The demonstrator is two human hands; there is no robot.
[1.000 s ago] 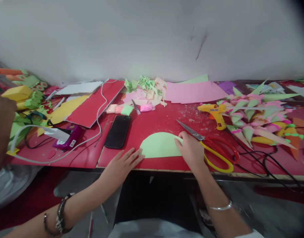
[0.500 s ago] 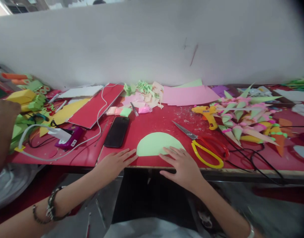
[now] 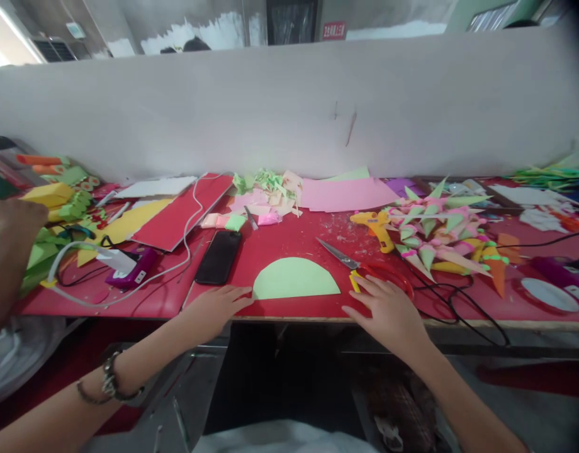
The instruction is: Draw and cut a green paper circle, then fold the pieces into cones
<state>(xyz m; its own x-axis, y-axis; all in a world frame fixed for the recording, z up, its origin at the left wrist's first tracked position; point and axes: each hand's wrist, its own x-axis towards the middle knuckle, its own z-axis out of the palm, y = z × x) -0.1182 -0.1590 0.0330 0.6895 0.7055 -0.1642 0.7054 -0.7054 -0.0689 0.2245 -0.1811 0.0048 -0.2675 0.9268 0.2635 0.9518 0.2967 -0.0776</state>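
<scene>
My left fingers (image 3: 237,294) lie extended, gripping nothing, at the left corner of the green paper half-disc (image 3: 295,279), flat near the front edge of the worktop (image 3: 289,242). My right fingers (image 3: 377,290) are spread over the handles of the scissors (image 3: 337,253) — contact I cannot tell. Farther out: phone (image 3: 218,258) left, glue gun (image 3: 377,228) right.

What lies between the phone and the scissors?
The green paper lies between the phone and the scissors, as the head view shows.

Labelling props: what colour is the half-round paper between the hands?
The half-round paper is plain light green, best seen in the head view.
</scene>
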